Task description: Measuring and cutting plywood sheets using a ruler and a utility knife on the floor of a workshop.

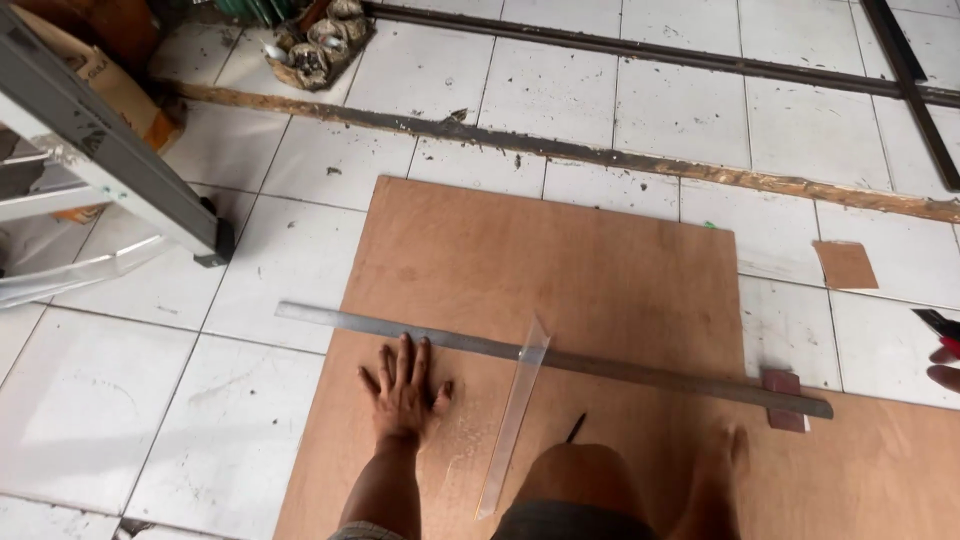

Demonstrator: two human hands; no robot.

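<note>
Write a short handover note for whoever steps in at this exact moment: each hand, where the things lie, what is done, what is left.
Left hand: flat, fingers spread, pressing the plywood sheet just below the long metal straightedge.
Right hand: at the frame's right edge, mostly cut off; something red and black by its fingers.
A clear plastic ruler lies across the straightedge; a pencil lies by the knee.
Done: straightedge laid across the sheet.
Left: no drawn line or cut is visible along it.

Bright even daylight, soft shadows, sharp focus (slight bending at edges)
</note>
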